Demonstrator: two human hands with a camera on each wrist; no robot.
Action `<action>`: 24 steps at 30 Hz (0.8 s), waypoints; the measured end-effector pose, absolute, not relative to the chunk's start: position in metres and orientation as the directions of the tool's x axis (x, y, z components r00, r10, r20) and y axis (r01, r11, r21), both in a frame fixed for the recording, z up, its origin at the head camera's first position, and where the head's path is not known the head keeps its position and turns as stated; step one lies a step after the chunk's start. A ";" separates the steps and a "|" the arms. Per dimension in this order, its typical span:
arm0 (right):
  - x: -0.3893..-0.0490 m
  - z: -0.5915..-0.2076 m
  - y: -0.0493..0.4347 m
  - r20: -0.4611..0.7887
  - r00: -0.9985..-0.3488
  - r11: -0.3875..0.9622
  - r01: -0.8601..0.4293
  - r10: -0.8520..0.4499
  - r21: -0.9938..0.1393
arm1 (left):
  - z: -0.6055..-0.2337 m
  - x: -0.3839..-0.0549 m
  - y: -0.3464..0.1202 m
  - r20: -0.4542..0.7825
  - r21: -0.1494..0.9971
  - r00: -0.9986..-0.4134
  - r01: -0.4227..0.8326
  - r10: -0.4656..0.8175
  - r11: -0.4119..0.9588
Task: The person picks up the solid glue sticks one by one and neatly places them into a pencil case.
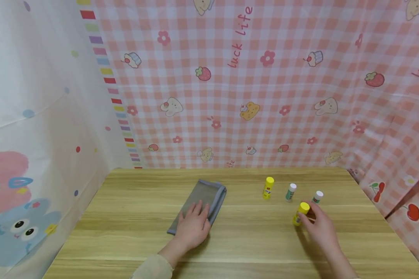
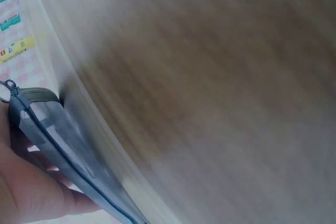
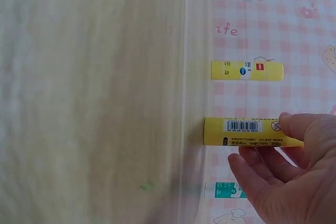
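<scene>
A flat grey mesh zip pouch (image 1: 199, 197) with blue-grey edging lies at a slant on the table, left of the middle. My left hand (image 1: 193, 228) rests on it, fingers spread over the mesh. In the left wrist view, the zip pull (image 2: 9, 84) shows at one end of the pouch. My right hand (image 1: 321, 226) holds a yellow glue stick (image 3: 239, 132) upright near its cap, thumb on one side and fingers on the other. Just behind that hand stands a white-capped glue stick (image 1: 317, 196) with a green label, partly hidden by the fingers.
Another yellow glue stick (image 1: 268, 188) stands farther back, left of the right hand. Between it and the hand is a second white-capped glue stick (image 1: 291, 192). The wooden table (image 1: 132, 201) meets a pink checked curtain (image 1: 227, 97) behind; a white printed curtain (image 1: 49, 147) hangs left.
</scene>
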State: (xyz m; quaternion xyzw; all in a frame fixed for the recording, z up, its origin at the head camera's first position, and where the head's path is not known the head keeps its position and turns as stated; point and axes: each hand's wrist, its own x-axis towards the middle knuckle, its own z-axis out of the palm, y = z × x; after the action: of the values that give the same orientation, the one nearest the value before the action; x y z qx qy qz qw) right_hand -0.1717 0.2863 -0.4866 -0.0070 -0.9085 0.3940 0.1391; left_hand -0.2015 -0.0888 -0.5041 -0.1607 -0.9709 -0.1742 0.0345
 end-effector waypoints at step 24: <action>-0.176 -0.486 0.258 0.120 -0.984 0.610 -0.014 0.133 -0.792 | -0.504 -0.202 -0.088 0.117 0.330 -0.948 0.318 0.296 0.889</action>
State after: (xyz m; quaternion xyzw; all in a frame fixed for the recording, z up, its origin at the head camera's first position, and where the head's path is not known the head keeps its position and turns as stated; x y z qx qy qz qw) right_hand -0.1761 0.2580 -0.4861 -0.0334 -0.8934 0.4401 0.0837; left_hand -0.2017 -0.0884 -0.5039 -0.1582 -0.9712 -0.1752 0.0319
